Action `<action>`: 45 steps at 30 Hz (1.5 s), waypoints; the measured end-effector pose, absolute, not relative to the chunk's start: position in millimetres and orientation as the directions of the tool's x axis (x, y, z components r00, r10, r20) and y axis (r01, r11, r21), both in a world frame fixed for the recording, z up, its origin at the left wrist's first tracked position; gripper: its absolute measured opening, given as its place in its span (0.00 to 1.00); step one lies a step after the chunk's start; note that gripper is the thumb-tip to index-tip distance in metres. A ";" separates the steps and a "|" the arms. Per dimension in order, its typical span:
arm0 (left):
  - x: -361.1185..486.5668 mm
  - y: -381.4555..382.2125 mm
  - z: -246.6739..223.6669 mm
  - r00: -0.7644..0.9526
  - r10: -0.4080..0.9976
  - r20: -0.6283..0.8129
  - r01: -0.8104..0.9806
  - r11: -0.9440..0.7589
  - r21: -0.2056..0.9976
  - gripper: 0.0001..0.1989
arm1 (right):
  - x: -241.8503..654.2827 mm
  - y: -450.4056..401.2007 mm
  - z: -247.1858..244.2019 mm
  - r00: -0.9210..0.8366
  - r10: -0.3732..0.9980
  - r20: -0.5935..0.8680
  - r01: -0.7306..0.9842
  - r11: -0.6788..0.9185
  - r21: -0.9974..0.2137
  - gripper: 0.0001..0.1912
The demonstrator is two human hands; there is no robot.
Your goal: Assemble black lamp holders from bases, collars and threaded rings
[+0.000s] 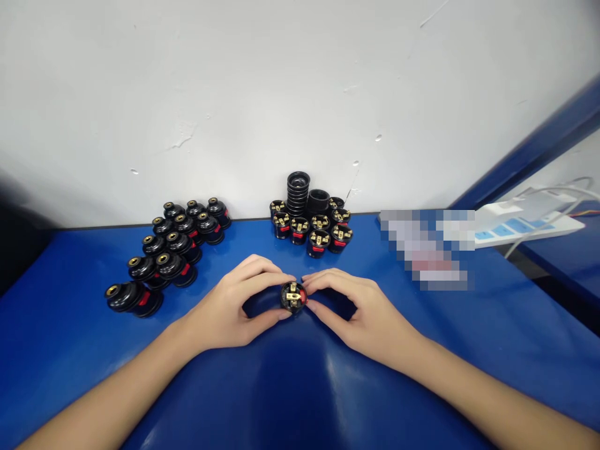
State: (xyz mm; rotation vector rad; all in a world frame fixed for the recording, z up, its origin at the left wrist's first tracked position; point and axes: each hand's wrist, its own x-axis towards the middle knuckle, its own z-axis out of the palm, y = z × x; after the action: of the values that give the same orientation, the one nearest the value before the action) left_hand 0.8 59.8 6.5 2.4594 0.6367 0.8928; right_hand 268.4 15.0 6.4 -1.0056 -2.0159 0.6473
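Observation:
Between my hands is a round black socket [294, 297] with brass contacts facing up and a red part on its right side. The fingers and thumb of my left hand [239, 303] grip it from the left. From the right, my right hand [359, 306] pinches the same socket near its red part. Behind it, several similar open sockets [319, 241] with brass contacts stand in a group. A stack of black ring-shaped caps [298, 192] rises at the back of that group, beside another black cap [319, 200].
Several capped black sockets [175, 269] with red parts stand in rows at the left of the blue table [281, 387]. A white power strip [529, 226] with cables lies at the right, near a pixelated item [422, 250]. A white wall [262, 94] rises behind.

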 end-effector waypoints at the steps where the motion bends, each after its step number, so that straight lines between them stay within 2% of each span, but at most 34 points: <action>1: 0.6 59.7 6.4 0.686 0.554 0.472 0.266 -0.794 0.546 0.22 | 268.2 15.0 6.8 -0.387 0.824 0.414 0.429 0.558 -0.710 0.11; 8: -0.5 59.1 6.8 0.672 0.559 0.486 0.266 -0.795 0.546 0.23 | 269.7 16.9 13.9 -0.392 0.809 0.439 0.457 0.585 -0.670 0.10; 13: -1.9 58.6 6.4 0.685 0.552 0.475 0.266 -0.797 0.543 0.23 | 277.6 20.5 30.5 -0.373 0.756 0.538 0.569 0.644 -0.510 0.10; 16: -2.9 58.0 6.6 0.689 0.551 0.471 0.264 -0.796 0.544 0.23 | 282.5 26.2 40.7 -0.340 0.748 0.570 0.667 0.619 -0.415 0.12; 25: -1.7 57.7 7.1 0.690 0.556 0.463 0.272 -0.792 0.546 0.22 | 290.7 76.2 42.8 -0.335 0.719 0.608 0.778 0.576 -0.252 0.17; 32: -2.0 57.8 7.2 0.688 0.560 0.461 0.271 -0.788 0.553 0.23 | 292.8 102.1 42.6 -0.325 0.738 0.591 0.782 0.561 -0.270 0.15; 45: -1.7 56.7 8.8 0.688 0.562 0.458 0.276 -0.787 0.552 0.23 | 290.4 96.8 59.2 -0.365 0.734 0.573 0.747 0.598 -0.291 0.16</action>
State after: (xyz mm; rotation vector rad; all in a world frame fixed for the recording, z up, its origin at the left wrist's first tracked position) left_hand -1.7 56.7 8.8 2.4551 0.6485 0.8743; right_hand 290.4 96.8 59.2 -1.1657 -2.1481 -0.0234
